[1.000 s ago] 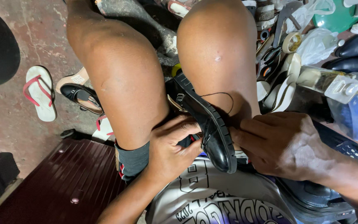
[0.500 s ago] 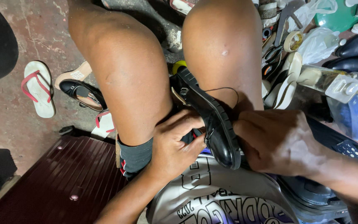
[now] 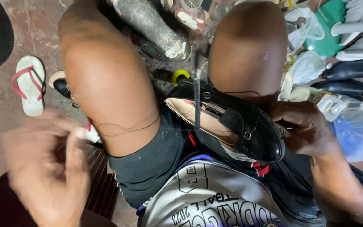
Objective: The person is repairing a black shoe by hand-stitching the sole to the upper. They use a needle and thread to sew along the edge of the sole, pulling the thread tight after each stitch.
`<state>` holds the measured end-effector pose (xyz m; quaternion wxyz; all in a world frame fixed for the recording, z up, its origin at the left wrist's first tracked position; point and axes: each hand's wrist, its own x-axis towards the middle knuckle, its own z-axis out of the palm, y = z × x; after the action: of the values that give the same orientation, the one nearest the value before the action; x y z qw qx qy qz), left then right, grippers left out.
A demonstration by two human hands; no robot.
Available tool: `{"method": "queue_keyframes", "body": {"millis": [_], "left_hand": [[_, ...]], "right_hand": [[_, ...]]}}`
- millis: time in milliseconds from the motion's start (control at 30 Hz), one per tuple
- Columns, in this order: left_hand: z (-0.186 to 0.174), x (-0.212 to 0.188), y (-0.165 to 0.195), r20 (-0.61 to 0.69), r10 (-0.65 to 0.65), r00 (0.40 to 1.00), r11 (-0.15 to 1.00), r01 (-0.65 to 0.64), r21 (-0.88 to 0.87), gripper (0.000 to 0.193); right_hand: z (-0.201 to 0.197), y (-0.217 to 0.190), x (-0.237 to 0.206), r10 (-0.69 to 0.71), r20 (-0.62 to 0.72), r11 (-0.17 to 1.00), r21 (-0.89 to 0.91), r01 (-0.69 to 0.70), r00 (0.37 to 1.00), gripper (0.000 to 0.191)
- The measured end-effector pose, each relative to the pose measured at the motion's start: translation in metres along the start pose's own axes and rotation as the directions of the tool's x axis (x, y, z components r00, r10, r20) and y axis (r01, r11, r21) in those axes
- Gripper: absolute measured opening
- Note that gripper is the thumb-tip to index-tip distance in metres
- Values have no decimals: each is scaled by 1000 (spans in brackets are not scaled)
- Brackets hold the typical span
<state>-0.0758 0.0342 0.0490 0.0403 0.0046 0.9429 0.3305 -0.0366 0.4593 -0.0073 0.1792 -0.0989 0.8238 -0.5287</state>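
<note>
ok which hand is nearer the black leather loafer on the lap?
Right. The right hand grips the black leather loafer at its toe end; the left hand is blurred, well apart beyond the left thigh.

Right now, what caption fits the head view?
Right hand steadies a black shoe on the lap; the blurred left hand is raised away with thin thread.
</note>
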Motion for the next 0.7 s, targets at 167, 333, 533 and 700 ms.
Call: {"method": "queue_keyframes", "body": {"millis": [167,333,533,700], "left_hand": [[25,-11,35,-76,178,981,984,-178,10,12],[96,-10,75,313,472,824,873,-386,-299,36],[113,-17,55,216,402,890,813,-238,-531,12],[84,-17,54,296,347,890,825,-139,-548,10]], "right_hand": [[1,2,-9,7,-11,1000,-10,-8,1000,6],[6,-5,-10,-10,-23,999,-51,8,1000,7],[8,-20,-5,-26,2,999,33,26,1000,9],[7,-23,-2,3,24,1000,-21,-2,1000,11]]}}
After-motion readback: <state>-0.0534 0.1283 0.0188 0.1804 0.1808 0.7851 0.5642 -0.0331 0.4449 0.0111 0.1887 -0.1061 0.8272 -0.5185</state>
